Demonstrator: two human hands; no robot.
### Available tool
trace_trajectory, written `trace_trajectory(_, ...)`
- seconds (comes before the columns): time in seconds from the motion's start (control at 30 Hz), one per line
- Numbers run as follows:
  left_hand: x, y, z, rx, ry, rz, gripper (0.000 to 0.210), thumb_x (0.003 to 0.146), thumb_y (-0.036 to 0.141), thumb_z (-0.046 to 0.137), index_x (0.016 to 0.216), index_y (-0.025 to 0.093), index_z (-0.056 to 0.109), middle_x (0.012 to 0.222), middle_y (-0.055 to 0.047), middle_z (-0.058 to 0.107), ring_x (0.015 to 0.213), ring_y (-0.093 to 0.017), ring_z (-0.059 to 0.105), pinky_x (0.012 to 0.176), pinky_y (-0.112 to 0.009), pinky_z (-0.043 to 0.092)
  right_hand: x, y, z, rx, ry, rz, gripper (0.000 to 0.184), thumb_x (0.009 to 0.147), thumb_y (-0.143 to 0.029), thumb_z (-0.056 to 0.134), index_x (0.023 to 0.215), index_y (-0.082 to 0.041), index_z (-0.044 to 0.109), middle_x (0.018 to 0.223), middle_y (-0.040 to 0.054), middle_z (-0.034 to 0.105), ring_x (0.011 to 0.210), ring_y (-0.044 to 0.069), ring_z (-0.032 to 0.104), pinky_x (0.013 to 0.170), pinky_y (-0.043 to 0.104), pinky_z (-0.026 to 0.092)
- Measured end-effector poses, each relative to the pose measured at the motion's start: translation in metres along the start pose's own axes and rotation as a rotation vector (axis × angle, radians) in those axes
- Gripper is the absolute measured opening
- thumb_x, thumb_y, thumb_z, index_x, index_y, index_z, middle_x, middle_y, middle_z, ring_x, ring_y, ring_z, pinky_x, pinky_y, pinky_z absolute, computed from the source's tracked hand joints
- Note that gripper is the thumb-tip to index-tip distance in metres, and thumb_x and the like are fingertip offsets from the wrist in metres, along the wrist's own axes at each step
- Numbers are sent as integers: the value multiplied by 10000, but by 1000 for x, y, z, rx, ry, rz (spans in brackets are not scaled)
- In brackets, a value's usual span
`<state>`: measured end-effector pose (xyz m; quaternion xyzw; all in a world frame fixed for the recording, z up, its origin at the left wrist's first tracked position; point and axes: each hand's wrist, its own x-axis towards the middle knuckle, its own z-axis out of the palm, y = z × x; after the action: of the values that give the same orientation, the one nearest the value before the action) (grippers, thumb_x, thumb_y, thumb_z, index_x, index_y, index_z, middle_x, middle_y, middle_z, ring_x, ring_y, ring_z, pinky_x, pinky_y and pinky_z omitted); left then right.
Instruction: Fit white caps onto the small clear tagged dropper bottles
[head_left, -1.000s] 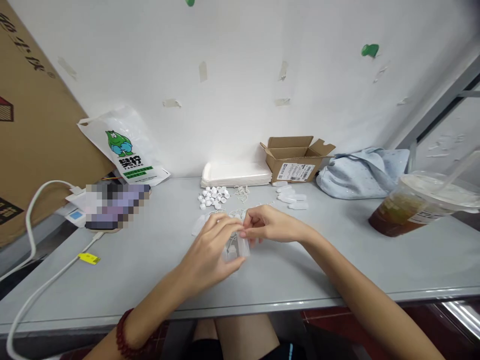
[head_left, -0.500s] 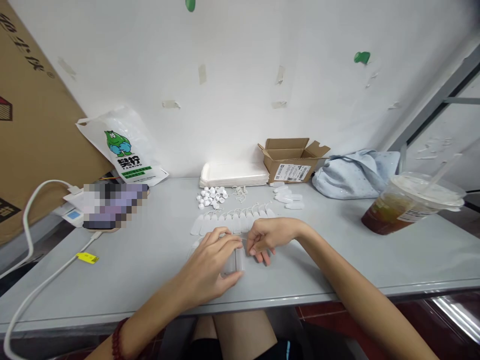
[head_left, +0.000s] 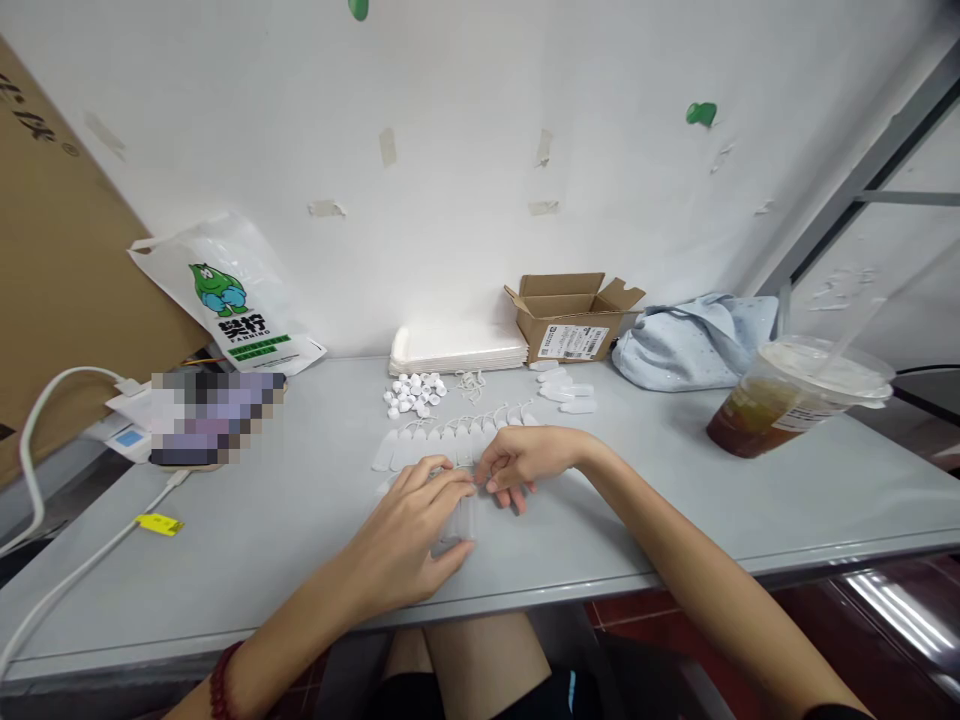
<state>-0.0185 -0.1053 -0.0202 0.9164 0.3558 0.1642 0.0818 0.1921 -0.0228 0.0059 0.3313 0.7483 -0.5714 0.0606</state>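
My left hand [head_left: 411, 535] is curled round clear, narrow plastic pieces [head_left: 462, 522], thumb at the near end and fingers at the far end. Beside it, my right hand [head_left: 517, 465] is closed in a pinch at the pieces' far end; what is between its fingertips is hidden or too small to make out. Just beyond my hands lies a row of translucent tag-shaped pieces [head_left: 427, 448] with white string loops. Behind that row are a pile of small white caps [head_left: 412, 394] and a small heap of white strings [head_left: 471, 385]. Several loose translucent pieces [head_left: 577, 406] lie to the right.
Along the wall stand a stack of white sheets or trays [head_left: 457, 350], an open cardboard box [head_left: 574, 340] and a light blue cloth bag [head_left: 694, 345]. A drink cup [head_left: 787, 400] stands at right. A phone [head_left: 225, 420], white cables and a plastic bag [head_left: 232, 300] are at left.
The camera view has shifted slightly. My right hand has come closer to my left, its fingertips now by the far end of the plastic pieces. My left hand keeps its grip.
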Motion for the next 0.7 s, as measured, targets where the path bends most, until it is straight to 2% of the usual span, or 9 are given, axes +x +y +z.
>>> trace_trajectory(0.13,0,0,0,16,0,0,348,808,239,588,1145,161,551,1206,-93,601,1203,-302,421,973,-451,414,1,1,0,-2,6,-8,258,835,-192,515,1048,-80,606,697,10,627,544,89,612,490,196,414)
trace_trajectory(0.27,1,-1,-1,13,-1,6,363,808,252,604,1153,151,553,1224,-101,587,1203,-299,417,979,-458,407,-4,1,-4,4,14,-30,217,826,-218,525,977,-97,623,685,8,634,542,91,617,493,197,415)
trace_trajectory(0.37,5,-5,-7,-32,2,21,401,810,352,628,1155,160,558,1219,-98,587,1200,-295,416,981,-454,407,-16,-1,-12,9,108,-85,182,819,-255,538,888,-113,629,694,15,641,538,96,615,497,202,418)
trace_trajectory(0.43,14,-12,-12,-71,30,11,369,840,382,591,1139,167,570,1193,-91,599,1185,-277,430,981,-440,407,-24,0,-21,-11,267,-108,164,823,-256,527,852,-125,622,699,19,643,528,96,600,495,206,412)
trace_trajectory(0.5,30,-24,-16,-98,89,-27,282,890,339,508,1094,165,594,1149,-88,620,1149,-254,462,975,-426,412,-30,5,-31,-100,528,-70,137,825,-220,503,816,-136,610,691,22,643,520,97,576,497,213,395)
trace_trajectory(0.6,66,-47,-18,-91,120,-130,269,898,264,431,1028,147,635,1070,-94,657,1090,-256,504,925,-417,446,-34,19,-45,-432,973,135,150,787,-98,465,737,-145,598,722,50,657,614,130,579,552,231,369)
trace_trajectory(0.63,80,-55,-17,-58,110,-165,279,887,213,411,1009,138,650,1056,-97,668,1085,-262,510,929,-421,441,-35,24,-49,-548,1061,224,175,767,-62,456,726,-148,602,751,64,664,677,151,588,569,238,358)
trace_trajectory(0.7,105,-68,-13,17,85,-198,336,841,101,374,988,128,676,1064,-100,678,1097,-267,514,946,-410,428,-37,34,-55,-694,1126,369,216,750,-29,448,752,-156,623,824,83,676,779,185,597,586,249,342)
